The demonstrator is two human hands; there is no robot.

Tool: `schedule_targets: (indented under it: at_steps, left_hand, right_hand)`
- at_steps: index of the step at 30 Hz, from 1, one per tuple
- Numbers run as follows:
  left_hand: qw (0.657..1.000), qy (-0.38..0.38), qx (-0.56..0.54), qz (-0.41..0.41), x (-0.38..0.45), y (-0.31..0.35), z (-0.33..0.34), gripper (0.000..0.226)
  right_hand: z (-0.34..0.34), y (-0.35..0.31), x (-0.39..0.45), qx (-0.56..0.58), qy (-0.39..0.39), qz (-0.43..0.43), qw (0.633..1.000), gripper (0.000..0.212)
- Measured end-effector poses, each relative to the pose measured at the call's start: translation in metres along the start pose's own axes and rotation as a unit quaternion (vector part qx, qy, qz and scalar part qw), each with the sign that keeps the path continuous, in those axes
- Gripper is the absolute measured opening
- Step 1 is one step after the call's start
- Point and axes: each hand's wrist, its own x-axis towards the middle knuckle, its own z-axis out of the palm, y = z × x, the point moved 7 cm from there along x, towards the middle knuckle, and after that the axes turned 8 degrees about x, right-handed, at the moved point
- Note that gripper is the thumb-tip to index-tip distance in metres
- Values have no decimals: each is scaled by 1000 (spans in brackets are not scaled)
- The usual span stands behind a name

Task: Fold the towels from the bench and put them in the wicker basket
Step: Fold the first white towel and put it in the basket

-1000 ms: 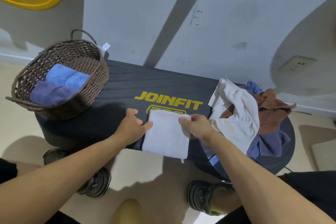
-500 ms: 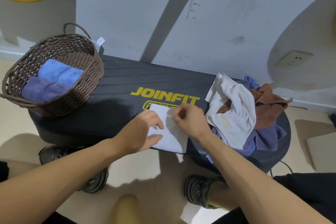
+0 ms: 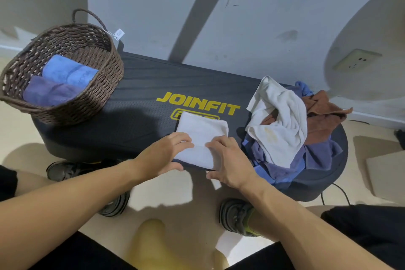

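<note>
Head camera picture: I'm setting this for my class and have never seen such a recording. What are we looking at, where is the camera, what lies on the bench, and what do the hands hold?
No machine: a person wears one camera on the head, looking down at their own hands. The left hand and right hand grip the near edge of a folded white towel lying on a black bench. To the right sits a pile of unfolded towels. On the bench's left end a wicker basket holds two folded blue towels.

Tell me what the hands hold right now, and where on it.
Both grip the folded white towel at its near edge: left hand at the left corner, right hand at the right, thumbs under the bench edge.
</note>
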Motion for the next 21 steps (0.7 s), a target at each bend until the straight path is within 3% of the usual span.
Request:
schedule_targets:
  at_steps: [5,8,11,15,18,21]
  left_hand:
    - [999,35,-6,16,9,-3,-8,40]
    - [998,46,-39,16,14,-4,-11,27]
    - [994,58,-91,-18,23,-9,-20,14]
    - [982,38,-143,-113,32,-22,-28,9]
    - [964,55,-171,-195,28,-38,-31,24]
    - [943,1,-250,-217,24,-43,-26,47]
  right_hand:
    - [2,8,-3,-46,45,12,998,80]
    - [-3,8,-1,-19,65,14,998,58]
    - [-21,9,3,44,90,23,995,31]
    - [-30,23,8,128,69,93,985,24]
    - [-25,33,10,204,54,140,967,30]
    - [-24,36,14,251,71,154,953,37]
